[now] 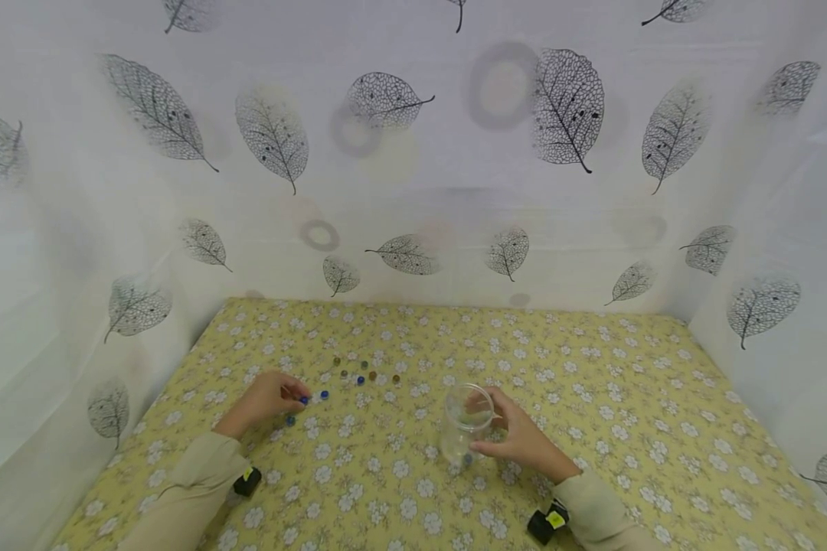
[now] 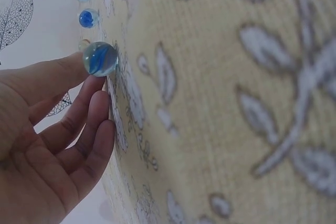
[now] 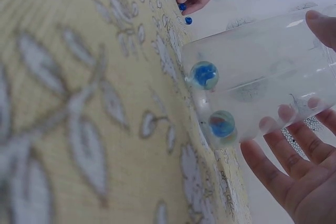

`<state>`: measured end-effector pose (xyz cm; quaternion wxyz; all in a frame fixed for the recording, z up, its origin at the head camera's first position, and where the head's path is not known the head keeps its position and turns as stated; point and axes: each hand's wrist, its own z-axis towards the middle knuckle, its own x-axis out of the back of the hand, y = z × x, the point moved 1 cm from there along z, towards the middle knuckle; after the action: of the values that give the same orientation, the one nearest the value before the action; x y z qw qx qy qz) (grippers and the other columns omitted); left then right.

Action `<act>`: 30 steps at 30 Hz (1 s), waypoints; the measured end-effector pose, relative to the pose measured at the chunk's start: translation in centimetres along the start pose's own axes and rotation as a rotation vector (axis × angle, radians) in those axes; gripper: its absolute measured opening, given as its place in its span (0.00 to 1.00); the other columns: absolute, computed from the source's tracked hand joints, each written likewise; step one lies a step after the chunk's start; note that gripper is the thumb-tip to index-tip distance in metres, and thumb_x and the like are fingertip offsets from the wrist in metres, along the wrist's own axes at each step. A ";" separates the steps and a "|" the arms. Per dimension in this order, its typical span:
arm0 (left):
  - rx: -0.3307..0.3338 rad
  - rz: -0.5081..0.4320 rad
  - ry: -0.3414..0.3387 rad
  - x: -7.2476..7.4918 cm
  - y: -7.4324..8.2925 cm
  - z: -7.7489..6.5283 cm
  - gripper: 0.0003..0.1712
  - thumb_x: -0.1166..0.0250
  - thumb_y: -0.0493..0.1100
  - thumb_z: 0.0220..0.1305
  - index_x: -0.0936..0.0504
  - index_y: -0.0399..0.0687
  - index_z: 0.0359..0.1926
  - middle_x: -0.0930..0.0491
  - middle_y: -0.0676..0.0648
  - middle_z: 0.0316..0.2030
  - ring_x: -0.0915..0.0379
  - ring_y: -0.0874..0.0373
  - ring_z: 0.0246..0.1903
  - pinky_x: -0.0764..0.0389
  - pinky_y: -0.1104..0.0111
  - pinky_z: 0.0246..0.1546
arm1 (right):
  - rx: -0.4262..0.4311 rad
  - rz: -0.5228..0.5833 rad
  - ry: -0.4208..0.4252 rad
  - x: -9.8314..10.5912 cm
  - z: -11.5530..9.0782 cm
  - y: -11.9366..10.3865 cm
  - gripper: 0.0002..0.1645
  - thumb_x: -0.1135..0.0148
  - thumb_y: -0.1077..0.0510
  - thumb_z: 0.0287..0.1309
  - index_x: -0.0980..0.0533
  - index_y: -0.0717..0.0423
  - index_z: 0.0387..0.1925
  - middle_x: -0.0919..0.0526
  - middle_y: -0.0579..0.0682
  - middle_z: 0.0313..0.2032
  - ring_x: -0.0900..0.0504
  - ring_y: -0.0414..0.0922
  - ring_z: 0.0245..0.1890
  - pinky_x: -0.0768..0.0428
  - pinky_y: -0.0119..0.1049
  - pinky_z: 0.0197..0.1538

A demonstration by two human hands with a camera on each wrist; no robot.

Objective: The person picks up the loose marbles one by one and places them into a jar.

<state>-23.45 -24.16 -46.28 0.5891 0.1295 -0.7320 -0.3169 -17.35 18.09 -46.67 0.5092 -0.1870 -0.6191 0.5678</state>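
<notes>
My left hand [image 1: 265, 398] is low over the left part of the table, with thumb and fingertips pinching a blue marble [image 1: 304, 400]. Another blue marble [image 1: 290, 420] lies beneath that hand, and one more blue marble [image 1: 325, 395] sits just beyond the fingertips. In the left wrist view, a clear glass marble with a blue swirl [image 2: 100, 59] covers the thumb tip. My right hand [image 1: 517, 436] grips a clear jar [image 1: 465, 425] from its right side, keeping it upright on the cloth. Blue-swirled marbles [image 3: 205, 75] show at the jar's bottom in the right wrist view.
Farther back lie several loose marbles, including a blue marble [image 1: 361, 379], an amber marble [image 1: 396, 379] and a greenish marble [image 1: 337, 360]. A yellow flowered cloth [image 1: 593, 459] covers the table. White leaf-printed curtains [image 1: 413, 176] enclose its back and sides.
</notes>
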 end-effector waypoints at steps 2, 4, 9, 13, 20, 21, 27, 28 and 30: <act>0.008 -0.005 -0.002 0.0 0.0 0.0 0.08 0.31 0.35 0.53 0.14 0.45 0.36 0.17 0.49 0.31 0.24 0.60 0.30 0.20 0.66 0.31 | 0.004 -0.004 0.001 0.0 0.0 0.0 0.41 0.33 0.62 0.53 0.41 0.61 0.65 0.30 0.60 0.57 0.28 0.57 0.56 0.20 0.37 0.51; 0.024 -0.015 -0.003 -0.1 0.1 0.0 0.08 0.31 0.35 0.53 0.14 0.45 0.36 0.18 0.50 0.31 0.24 0.60 0.30 0.20 0.66 0.32 | 0.007 -0.007 0.002 0.0 0.0 0.0 0.41 0.33 0.62 0.53 0.41 0.61 0.65 0.30 0.60 0.57 0.28 0.57 0.56 0.20 0.37 0.51; 0.048 -0.029 -0.004 -0.1 0.2 -0.1 0.08 0.31 0.36 0.54 0.14 0.45 0.37 0.18 0.51 0.31 0.25 0.60 0.31 0.21 0.65 0.32 | 0.003 -0.005 -0.001 0.0 -0.1 0.0 0.41 0.33 0.62 0.53 0.42 0.61 0.65 0.30 0.60 0.57 0.28 0.57 0.56 0.21 0.37 0.52; 0.057 -0.035 0.003 0.0 0.3 -0.2 0.07 0.32 0.37 0.55 0.15 0.45 0.38 0.19 0.50 0.32 0.26 0.60 0.31 0.21 0.65 0.32 | 0.004 0.001 -0.006 0.0 -0.1 -0.1 0.41 0.33 0.62 0.54 0.42 0.61 0.66 0.30 0.60 0.57 0.28 0.56 0.56 0.21 0.36 0.52; 0.007 -0.025 0.073 0.7 -0.3 -0.2 0.10 0.34 0.41 0.58 0.15 0.43 0.41 0.18 0.48 0.34 0.26 0.60 0.31 0.23 0.66 0.32 | 0.003 0.001 -0.009 0.0 0.0 -0.1 0.41 0.33 0.61 0.54 0.42 0.61 0.66 0.30 0.60 0.57 0.28 0.55 0.56 0.21 0.36 0.52; 0.003 -0.024 0.090 0.9 -0.3 -0.2 0.11 0.34 0.41 0.59 0.15 0.43 0.42 0.18 0.47 0.34 0.26 0.60 0.31 0.22 0.66 0.32 | 0.001 0.002 -0.009 0.0 0.0 -0.1 0.41 0.33 0.61 0.54 0.42 0.61 0.66 0.30 0.60 0.57 0.28 0.55 0.56 0.21 0.36 0.52; 0.013 -0.073 0.164 1.7 0.5 -0.5 0.16 0.36 0.45 0.61 0.17 0.41 0.47 0.18 0.41 0.41 0.24 0.56 0.36 0.21 0.64 0.35 | 0.000 -0.006 -0.007 0.0 0.0 0.0 0.41 0.33 0.62 0.54 0.42 0.60 0.66 0.30 0.60 0.57 0.28 0.57 0.56 0.21 0.36 0.52; 0.018 -0.087 0.173 1.8 0.7 -0.6 0.17 0.36 0.46 0.61 0.17 0.41 0.47 0.18 0.41 0.41 0.23 0.55 0.37 0.20 0.63 0.36 | 0.000 -0.007 -0.006 0.0 0.0 0.0 0.41 0.33 0.62 0.54 0.42 0.60 0.66 0.30 0.60 0.57 0.28 0.57 0.56 0.21 0.37 0.52; 0.019 -0.110 0.189 2.0 1.2 -0.8 0.18 0.36 0.47 0.62 0.18 0.41 0.48 0.18 0.40 0.43 0.23 0.53 0.39 0.20 0.61 0.38 | 0.001 -0.006 -0.005 0.0 0.0 0.0 0.40 0.34 0.62 0.54 0.42 0.60 0.66 0.30 0.61 0.57 0.28 0.58 0.56 0.21 0.37 0.52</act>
<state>-23.03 -24.60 -43.94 0.6359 0.2045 -0.6678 -0.3283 -17.33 18.09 -46.69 0.5094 -0.1835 -0.6208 0.5669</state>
